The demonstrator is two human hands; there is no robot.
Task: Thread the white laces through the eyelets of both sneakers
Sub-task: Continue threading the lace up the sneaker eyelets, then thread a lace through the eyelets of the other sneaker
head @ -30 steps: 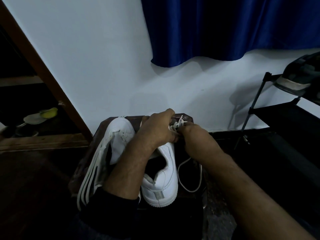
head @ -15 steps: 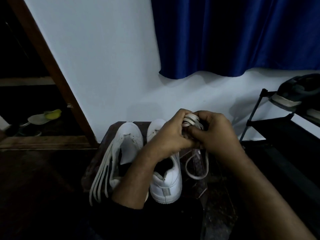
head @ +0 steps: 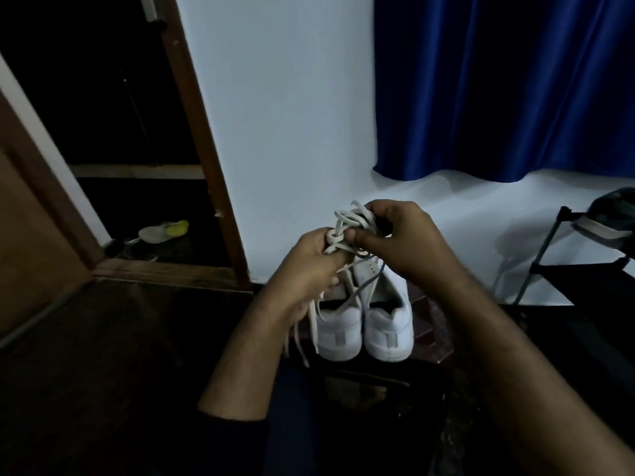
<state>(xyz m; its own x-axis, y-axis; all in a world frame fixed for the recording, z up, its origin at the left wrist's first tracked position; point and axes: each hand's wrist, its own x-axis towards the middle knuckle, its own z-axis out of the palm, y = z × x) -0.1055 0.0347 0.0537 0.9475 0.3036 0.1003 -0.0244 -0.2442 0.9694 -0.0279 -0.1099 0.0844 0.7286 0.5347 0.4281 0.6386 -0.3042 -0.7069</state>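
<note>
A knotted bundle of white laces (head: pixel 343 235) is gripped by the left hand (head: pixel 311 269) and right hand (head: pixel 405 242) above two sneakers (head: pixel 364 324), partly hidden; a blue curtain (head: pixel 498 87) and a rack (head: pixel 567 269) are behind.

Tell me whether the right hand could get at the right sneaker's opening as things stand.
Probably not yet: the right hand and left hand both hold the tangled laces above the shoes. The right sneaker itself lies uncovered just below.
</note>
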